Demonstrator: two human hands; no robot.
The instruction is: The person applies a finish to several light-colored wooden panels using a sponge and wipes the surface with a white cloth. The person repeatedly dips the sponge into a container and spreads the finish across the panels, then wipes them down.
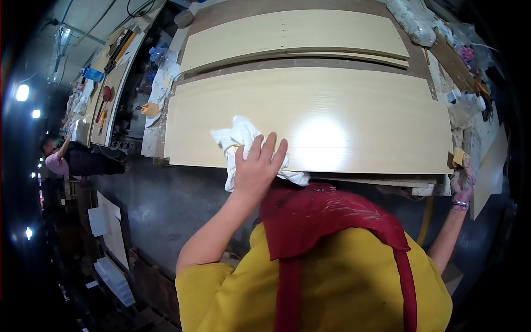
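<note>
My bare left hand (257, 169) presses down on a bunched white cloth (241, 133), its fingers slightly spread over the folds. Under the cloth lies a long, pale wood-grain panel (381, 122), and part of the cloth hangs past the panel's near edge. At the far right, by the panel's near corner, my right hand (462, 182) wears a pinkish glove. Its fingers are closed on a small yellowish block (458, 157), whose exact kind I cannot make out.
More pale panels (293, 33) lie stacked behind, the top one with a row of small holes. Plastic bottles (467, 108) and bags (412, 22) crowd the right side. Left are a blue-tinted bottle (159, 54) and a tool-covered bench (113, 91); a person (83, 163) stands by it.
</note>
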